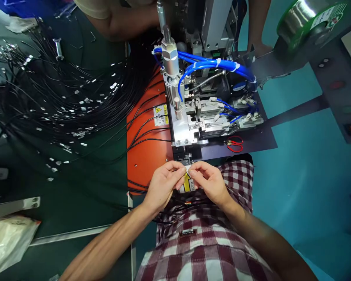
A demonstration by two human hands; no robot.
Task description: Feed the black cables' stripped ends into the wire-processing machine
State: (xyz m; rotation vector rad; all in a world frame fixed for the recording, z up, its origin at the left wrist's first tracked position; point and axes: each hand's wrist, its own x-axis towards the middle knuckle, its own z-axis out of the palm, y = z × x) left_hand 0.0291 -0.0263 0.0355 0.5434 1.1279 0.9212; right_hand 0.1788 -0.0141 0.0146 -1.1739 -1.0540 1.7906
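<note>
My left hand [165, 181] and my right hand [209, 180] meet in front of the machine's near end, fingertips almost touching. Both are closed in a pinch. Between them shows a thin pale wire [188, 171], very small in view; the fingers hide most of it. Just beneath my hands is a yellow and white warning label [188, 184]. Black cables [137, 187] run under my left hand, and a cable end with coloured wires [187, 203] lies over my lap.
The machine [181, 127] with blue air tubes [216, 64] stands on an orange plate [147, 154]. Many black cables [84, 105] with metal connectors pile on the left. Red-handled cutters [234, 144] lie to the right. A solder spool [301, 19] hangs upper right. Another person's arm [128, 21] is opposite.
</note>
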